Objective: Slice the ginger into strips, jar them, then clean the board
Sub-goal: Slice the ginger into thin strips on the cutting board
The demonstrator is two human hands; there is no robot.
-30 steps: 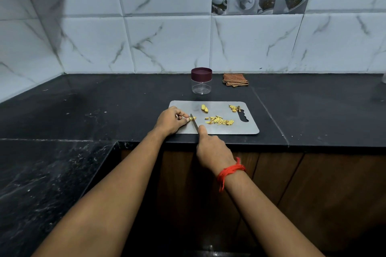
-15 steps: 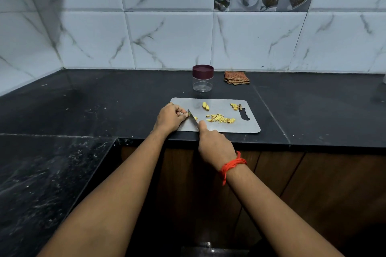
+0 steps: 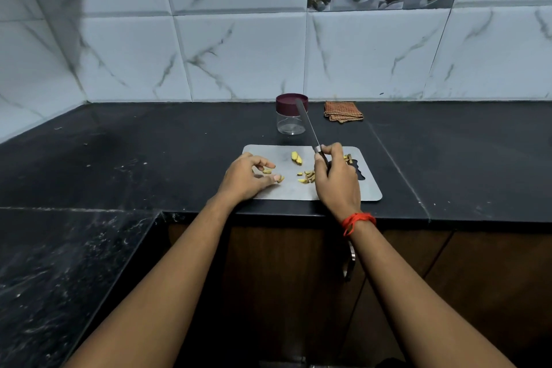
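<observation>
A grey cutting board (image 3: 370, 191) lies at the counter's front edge. On it are a ginger chunk (image 3: 296, 157), a small pile of ginger strips (image 3: 307, 177) and a few pieces (image 3: 266, 171) under my left fingers. My left hand (image 3: 248, 177) rests on the board's left side, fingers spread over those pieces, holding nothing. My right hand (image 3: 336, 176) grips the knife (image 3: 307, 125) by its handle, blade pointing up and away, above the board. A clear jar (image 3: 291, 118) with a maroon lid stands behind the board.
A folded brown cloth (image 3: 343, 111) lies by the tiled wall, right of the jar. The black counter (image 3: 149, 152) runs left into a corner and drops to a lower black slab (image 3: 59, 278) at the near left. Wooden cabinet fronts are below.
My right hand has lifted the knife off the board and moved right, blade now pointing up. My left hand has opened and let the ginger piece lie on the board.
</observation>
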